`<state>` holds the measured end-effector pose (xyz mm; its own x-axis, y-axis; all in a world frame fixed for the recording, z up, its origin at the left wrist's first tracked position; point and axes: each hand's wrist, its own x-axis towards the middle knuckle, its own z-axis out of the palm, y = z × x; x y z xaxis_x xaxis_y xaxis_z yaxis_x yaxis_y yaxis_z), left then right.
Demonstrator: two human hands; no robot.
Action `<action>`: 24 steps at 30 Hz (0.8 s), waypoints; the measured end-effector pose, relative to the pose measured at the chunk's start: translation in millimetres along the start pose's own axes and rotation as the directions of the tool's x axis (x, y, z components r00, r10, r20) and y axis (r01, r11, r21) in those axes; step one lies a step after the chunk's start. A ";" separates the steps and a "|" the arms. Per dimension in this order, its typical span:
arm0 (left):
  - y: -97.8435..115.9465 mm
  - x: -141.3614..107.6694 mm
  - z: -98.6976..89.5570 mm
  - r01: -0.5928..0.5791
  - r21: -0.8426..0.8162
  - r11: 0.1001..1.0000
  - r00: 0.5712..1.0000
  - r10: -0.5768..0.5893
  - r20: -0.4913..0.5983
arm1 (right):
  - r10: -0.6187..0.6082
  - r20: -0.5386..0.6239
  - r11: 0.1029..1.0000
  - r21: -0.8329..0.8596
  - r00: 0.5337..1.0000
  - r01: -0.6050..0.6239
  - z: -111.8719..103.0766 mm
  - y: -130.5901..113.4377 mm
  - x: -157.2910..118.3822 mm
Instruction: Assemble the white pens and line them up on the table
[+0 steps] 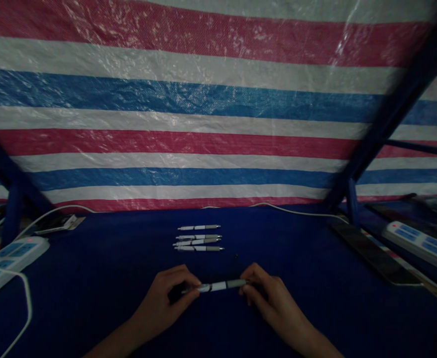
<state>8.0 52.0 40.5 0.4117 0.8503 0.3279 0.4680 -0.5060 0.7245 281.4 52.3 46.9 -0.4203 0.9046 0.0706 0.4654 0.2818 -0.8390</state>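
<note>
Between my two hands a white and grey pen (218, 286) lies crosswise, just over the blue table. My left hand (169, 293) pinches its white clip end between thumb and fingers. At the grey tip end, my right hand (269, 296) closes thumb and fingertips on it; the very tip is hidden. Beyond the hands several similar pens (199, 227) lie in a loose row, their grey ends to the right. A tiny dark piece (236, 256) rests on the table near my right hand, too small to name.
White power strips stand at the left (13, 263) and right (420, 243), with a white cable (28, 298) looping at left. A dark flat panel (375, 253) lies at right. Blue frame bars (353, 174) and a striped sheet (203, 174) bound the blue table (110, 258).
</note>
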 end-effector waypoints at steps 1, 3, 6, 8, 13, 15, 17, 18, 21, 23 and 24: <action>-0.1 0.0 0.0 -0.001 -0.002 1.000 1.000 0.001 -0.002 | 0.011 -0.003 1.000 -0.023 1.000 -0.011 -0.4 -0.5 -0.3; -0.6 0.2 0.1 0.002 -0.005 1.000 1.000 -0.002 -0.006 | 0.010 -0.021 0.999 -0.039 1.000 -0.011 -0.8 -0.8 -1.0; -0.5 0.5 -0.2 0.011 -0.001 1.000 1.000 -0.011 0.000 | -0.023 -0.051 0.999 -0.029 0.998 0.021 -0.6 -0.8 -0.8; 0.8 0.7 -0.5 0.012 0.000 1.000 1.000 -0.012 0.003 | -0.050 -0.052 0.998 -0.048 0.997 0.047 -0.9 -2.1 -0.1; 3.9 0.4 -1.5 0.020 -0.019 1.000 1.000 -0.019 0.022 | -0.121 -0.023 0.992 -0.040 0.992 0.120 -3.4 -7.5 -0.8; 3.7 0.1 -1.9 0.024 -0.019 1.000 1.000 -0.024 0.020 | -0.095 -0.035 0.995 -0.034 0.995 0.094 -3.3 -7.1 -1.5; 3.1 0.2 -2.2 0.029 -0.016 0.999 0.999 -0.029 0.017 | -0.061 -0.056 0.997 -0.057 0.997 0.058 -2.5 -5.2 -1.8; 2.9 0.4 -2.4 0.031 -0.014 0.999 0.999 -0.031 0.019 | -0.055 -0.065 0.996 -0.075 0.996 0.050 -2.2 -4.2 -1.7; 2.7 1.0 -2.9 0.029 -0.018 0.999 0.999 -0.029 0.024 | -0.074 -0.057 0.991 -0.116 0.996 0.067 -2.1 -2.8 -1.6; 3.0 1.1 -3.1 0.027 -0.020 0.999 0.999 -0.027 0.025 | -0.086 -0.041 0.991 -0.107 0.995 0.082 -2.5 -3.5 -1.7; 3.2 1.0 -3.2 0.026 -0.018 0.999 0.999 -0.026 0.025 | -0.087 -0.036 0.992 -0.099 0.996 0.083 -2.6 -4.0 -1.8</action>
<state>7.5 51.7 45.1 0.4187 0.8593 0.2938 0.4642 -0.4806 0.7440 282.4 50.3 51.6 -0.4311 0.8876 0.1622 0.5035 0.3858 -0.7731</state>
